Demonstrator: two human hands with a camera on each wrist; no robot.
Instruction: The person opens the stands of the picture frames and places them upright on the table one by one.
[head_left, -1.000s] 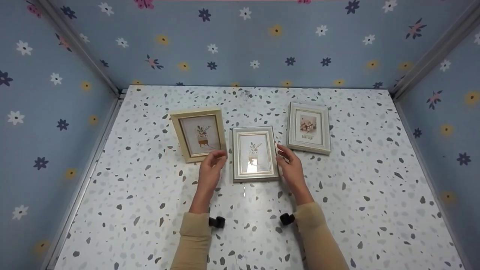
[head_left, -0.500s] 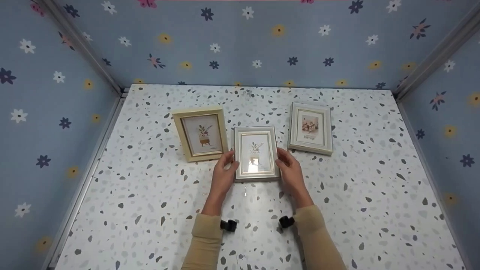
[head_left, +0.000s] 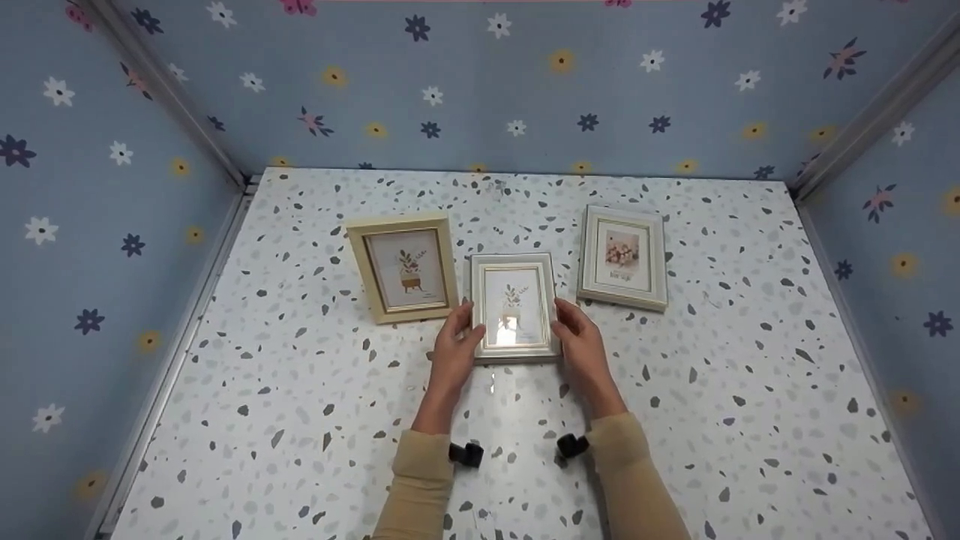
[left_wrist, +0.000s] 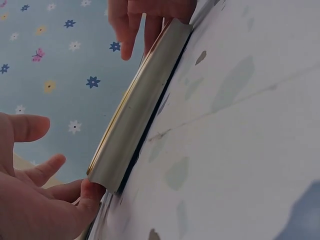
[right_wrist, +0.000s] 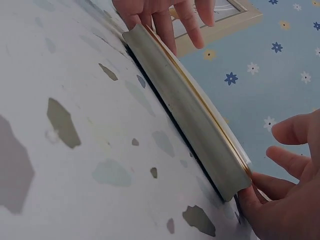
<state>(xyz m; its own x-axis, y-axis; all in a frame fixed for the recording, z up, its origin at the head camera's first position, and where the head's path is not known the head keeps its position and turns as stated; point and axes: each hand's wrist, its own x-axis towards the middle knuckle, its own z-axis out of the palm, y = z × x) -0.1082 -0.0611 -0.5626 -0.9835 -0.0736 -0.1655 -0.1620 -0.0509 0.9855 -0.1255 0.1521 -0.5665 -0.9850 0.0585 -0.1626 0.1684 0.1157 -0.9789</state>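
Observation:
A silver-white picture frame [head_left: 517,352] with a plant print lies face up on the table, its near edge in both wrist views. My left hand [head_left: 453,358] holds its left side, and my right hand [head_left: 583,352] holds its right side, both close to the near corners. In the left wrist view, fingertips of the left hand [left_wrist: 47,202] meet the frame's corner while other fingers stay off it. Likewise, the right hand [right_wrist: 285,195] touches the opposite corner in the right wrist view. The hands hide parts of the frame's sides.
A gold picture frame [head_left: 453,262] stands leaning back just left of the middle one, close to my left fingers. At the back right lies another whitish frame [head_left: 589,255] with a flower picture. The speckled table [head_left: 300,450] is walled by flowered blue panels [head_left: 480,82].
My left hand has moved right and come onto the middle frame's left side. My right hand has closed in on its right side. The frames stay about where they were.

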